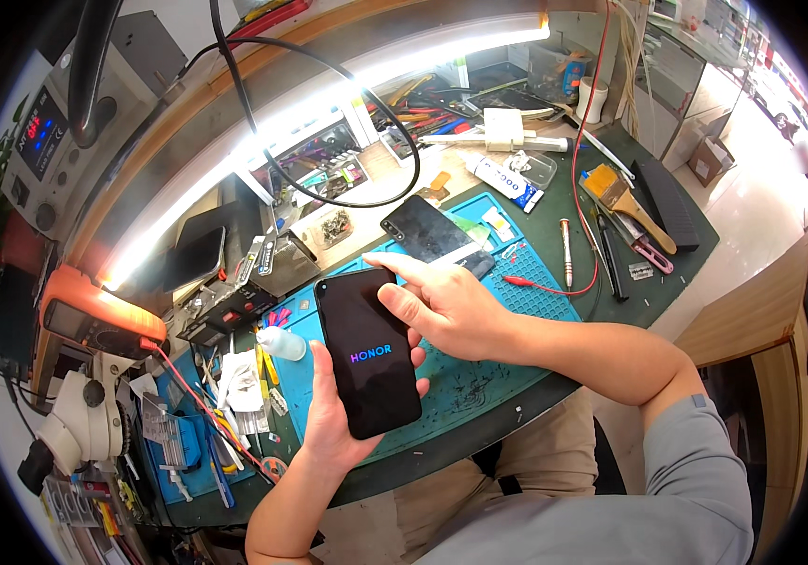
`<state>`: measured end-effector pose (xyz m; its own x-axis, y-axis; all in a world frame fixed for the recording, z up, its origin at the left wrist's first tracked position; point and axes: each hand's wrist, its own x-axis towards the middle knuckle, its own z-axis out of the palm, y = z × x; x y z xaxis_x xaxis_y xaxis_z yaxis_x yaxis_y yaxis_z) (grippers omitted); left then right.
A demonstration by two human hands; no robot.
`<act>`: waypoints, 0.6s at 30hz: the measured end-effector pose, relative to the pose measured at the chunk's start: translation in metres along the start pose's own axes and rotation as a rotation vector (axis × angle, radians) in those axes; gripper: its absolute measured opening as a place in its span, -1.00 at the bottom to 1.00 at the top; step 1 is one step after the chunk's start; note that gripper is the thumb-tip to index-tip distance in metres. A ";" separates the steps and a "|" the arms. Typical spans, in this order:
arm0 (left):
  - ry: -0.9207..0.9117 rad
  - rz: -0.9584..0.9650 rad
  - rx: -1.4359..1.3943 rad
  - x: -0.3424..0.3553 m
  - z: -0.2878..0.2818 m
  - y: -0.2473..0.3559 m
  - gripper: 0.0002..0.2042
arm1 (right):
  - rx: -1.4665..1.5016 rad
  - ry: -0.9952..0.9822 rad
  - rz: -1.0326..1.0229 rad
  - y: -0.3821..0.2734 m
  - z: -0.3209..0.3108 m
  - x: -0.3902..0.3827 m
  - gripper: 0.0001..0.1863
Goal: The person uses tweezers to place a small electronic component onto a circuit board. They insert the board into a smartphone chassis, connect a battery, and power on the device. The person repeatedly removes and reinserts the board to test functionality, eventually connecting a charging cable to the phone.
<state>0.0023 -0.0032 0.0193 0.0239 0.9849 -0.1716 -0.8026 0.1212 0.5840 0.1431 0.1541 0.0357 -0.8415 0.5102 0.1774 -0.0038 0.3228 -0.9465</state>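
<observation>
Here, the left hand (pixel 330 422) clasps a phone (pixel 364 330) showing violet-blue lettering (pixel 371 354); the half-open right hand (pixel 456 309) touches it.

I find the left hand (pixel 336 422) gripping a black smartphone (pixel 366 386), thumb along its left edge and fingers (pixel 419 358) showing at its right. The screen is dark apart from a line of coloured lettering. The right hand (pixel 465 315) is at the phone's upper right corner, index finger at the top edge; I cannot tell whether its thumb touches the glass. A blue mat (pixel 479 391) lies on the table (pixel 644 306). I note a squeeze bottle (pixel 283 345) just left of the phone, an orange multimeter (pixel 93 313) at far left and a wide brush (pixel 634 207) at right.
</observation>
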 end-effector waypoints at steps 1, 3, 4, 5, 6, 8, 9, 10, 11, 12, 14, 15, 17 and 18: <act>0.000 0.000 0.001 0.000 0.000 0.000 -0.17 | -0.004 0.002 -0.005 0.000 0.000 0.000 -0.39; -0.001 0.000 0.001 0.000 0.000 0.000 -0.17 | -0.011 0.006 -0.014 0.001 0.000 0.000 -0.39; -0.002 0.000 0.001 0.000 0.000 0.000 -0.17 | -0.011 0.006 -0.014 0.001 0.000 0.000 -0.39; 0.001 -0.001 0.000 0.000 0.000 0.000 -0.17 | -0.011 0.007 -0.014 0.001 0.000 0.000 -0.39; 0.005 -0.003 -0.001 0.000 -0.001 0.000 -0.17 | -0.012 0.007 -0.013 0.001 0.000 0.000 -0.39; 0.011 -0.002 -0.002 0.000 0.000 0.000 -0.18 | -0.008 0.008 -0.017 0.002 0.000 0.000 -0.39; 0.013 -0.001 -0.001 0.000 0.000 0.000 -0.18 | -0.006 0.009 -0.018 0.002 0.000 0.000 -0.39; 0.015 0.001 0.000 0.000 0.001 0.000 -0.18 | -0.008 0.010 -0.019 0.003 0.000 0.000 -0.38; 0.013 0.002 0.000 0.000 0.001 0.000 -0.18 | -0.009 0.012 -0.019 0.003 0.001 0.000 -0.38; 0.010 0.003 0.000 0.000 0.000 0.000 -0.18 | -0.011 0.013 -0.019 0.003 0.001 0.000 -0.38; 0.004 0.004 0.000 0.000 0.000 0.000 -0.18 | -0.009 0.015 -0.019 0.003 0.001 0.000 -0.37; 0.001 0.005 0.001 0.000 0.000 0.000 -0.18 | -0.007 0.015 -0.020 0.003 0.001 0.000 -0.37; -0.007 0.006 0.004 0.000 -0.001 0.000 -0.18 | -0.009 0.011 -0.011 0.002 0.001 0.000 -0.37; -0.011 0.006 0.007 0.000 -0.002 0.000 -0.18 | -0.009 0.008 -0.008 0.002 0.001 0.000 -0.37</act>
<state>0.0013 -0.0035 0.0177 0.0253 0.9868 -0.1596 -0.7986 0.1160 0.5905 0.1422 0.1542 0.0333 -0.8373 0.5139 0.1867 -0.0050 0.3342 -0.9425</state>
